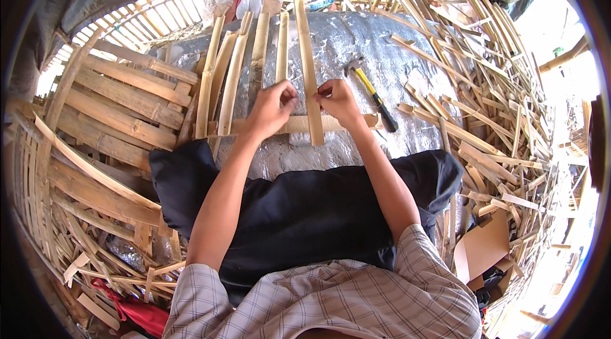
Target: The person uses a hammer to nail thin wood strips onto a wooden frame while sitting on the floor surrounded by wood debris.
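Note:
A long split-bamboo slat (pixel 308 65) points away from me, its near end crossing a horizontal bamboo strip (pixel 331 123). At the slat's right edge my right hand (pixel 337 103) is closed in a pinch; whatever is between its fingertips is too small to name. My left hand (pixel 272 109) is just left of the same slat, fingers curled in and what they hold hidden. Several more slats (pixel 258 53) lie side by side to the left, their near ends by the crosswise strip. To the right of my right hand lies a hammer (pixel 371 92) with a yellow and black handle.
A grey plastic sheet (pixel 407 72) covers the ground before me. Loose bamboo strips (pixel 490 110) are heaped along the right. On the left stands a bamboo slat panel (pixel 124 100). A cardboard piece (pixel 487 243) and red cloth (pixel 137 313) lie low at the sides.

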`<state>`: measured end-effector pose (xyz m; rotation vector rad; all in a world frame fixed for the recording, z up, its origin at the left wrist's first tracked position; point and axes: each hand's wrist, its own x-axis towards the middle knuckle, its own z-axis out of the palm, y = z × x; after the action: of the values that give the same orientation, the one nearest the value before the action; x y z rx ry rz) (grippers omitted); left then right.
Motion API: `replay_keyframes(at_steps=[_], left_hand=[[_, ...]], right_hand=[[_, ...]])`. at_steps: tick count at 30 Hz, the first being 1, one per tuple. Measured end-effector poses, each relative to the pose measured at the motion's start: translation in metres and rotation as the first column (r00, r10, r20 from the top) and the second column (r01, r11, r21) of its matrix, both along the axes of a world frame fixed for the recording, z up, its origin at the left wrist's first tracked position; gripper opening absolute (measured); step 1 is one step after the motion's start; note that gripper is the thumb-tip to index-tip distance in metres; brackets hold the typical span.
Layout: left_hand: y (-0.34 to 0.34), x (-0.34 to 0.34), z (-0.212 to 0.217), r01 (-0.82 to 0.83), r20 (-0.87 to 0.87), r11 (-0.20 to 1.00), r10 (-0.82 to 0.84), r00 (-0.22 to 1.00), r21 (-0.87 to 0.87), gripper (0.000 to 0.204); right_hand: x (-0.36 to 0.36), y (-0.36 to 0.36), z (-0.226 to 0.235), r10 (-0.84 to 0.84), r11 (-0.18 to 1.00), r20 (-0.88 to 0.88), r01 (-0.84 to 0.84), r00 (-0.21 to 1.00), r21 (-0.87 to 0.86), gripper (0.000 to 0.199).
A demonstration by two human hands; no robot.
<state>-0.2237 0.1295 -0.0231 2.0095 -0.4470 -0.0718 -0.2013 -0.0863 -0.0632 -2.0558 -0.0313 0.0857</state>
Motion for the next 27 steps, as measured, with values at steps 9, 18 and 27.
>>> replay_keyframes(at_steps=[9, 18, 27], left_hand=[[-0.018, -0.011, -0.013, 0.029, 0.120, 0.998, -0.034, 0.992, 0.048, 0.016], [-0.023, -0.006, -0.019, -0.085, 0.197, 0.996, 0.078, 0.977, 0.027, 0.013], [-0.030, -0.001, -0.024, -0.102, 0.225, 0.994, 0.091, 0.970, 0.038, 0.012]], right_hand=[[0.001, 0.012, 0.013, -0.037, 0.999, -0.173, 0.037, 0.984, -0.004, 0.015], [-0.007, 0.023, -0.004, 0.056, 0.990, 0.124, -0.039, 0.991, -0.136, 0.055], [-0.022, 0.040, 0.012, -0.040, 0.982, 0.218, 0.079, 0.975, -0.171, 0.044]])
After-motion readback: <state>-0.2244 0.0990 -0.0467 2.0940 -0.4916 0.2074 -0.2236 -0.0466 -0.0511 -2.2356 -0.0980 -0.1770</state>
